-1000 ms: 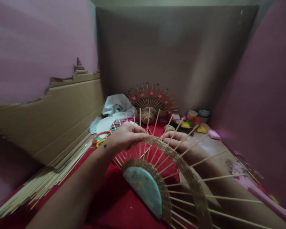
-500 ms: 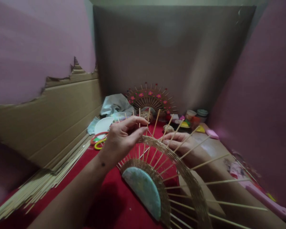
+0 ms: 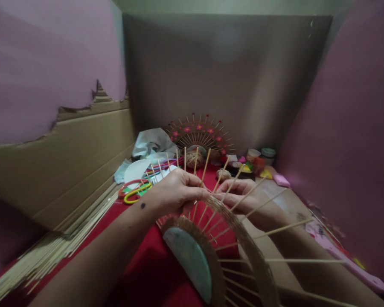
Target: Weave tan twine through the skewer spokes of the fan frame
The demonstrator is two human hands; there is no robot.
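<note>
A half-round woven fan frame (image 3: 243,243) stands in front of me, with a pale blue-green half-disc hub (image 3: 189,260), two bands of tan woven twine and several thin wooden sticks fanning out. My left hand (image 3: 176,192) is closed in a pinch on the outer woven band near its top, between the sticks. My right hand (image 3: 243,196) is behind the sticks, fingers curled onto the same band from the far side. What passes between the fingertips is too small to see.
A bundle of long bamboo sticks (image 3: 60,243) lies along the left cardboard wall. Red and yellow scissors (image 3: 132,189), a white disc (image 3: 136,169), a twine ball (image 3: 194,158), a finished flowered fan (image 3: 200,133), small paint pots (image 3: 259,158) and a pink tool (image 3: 345,258) lie on the red cloth (image 3: 147,264).
My left hand lifted with fingers apart half a second ago, then came down and pinched the outer band again, further right. The frame shifted slightly lower in view.
</note>
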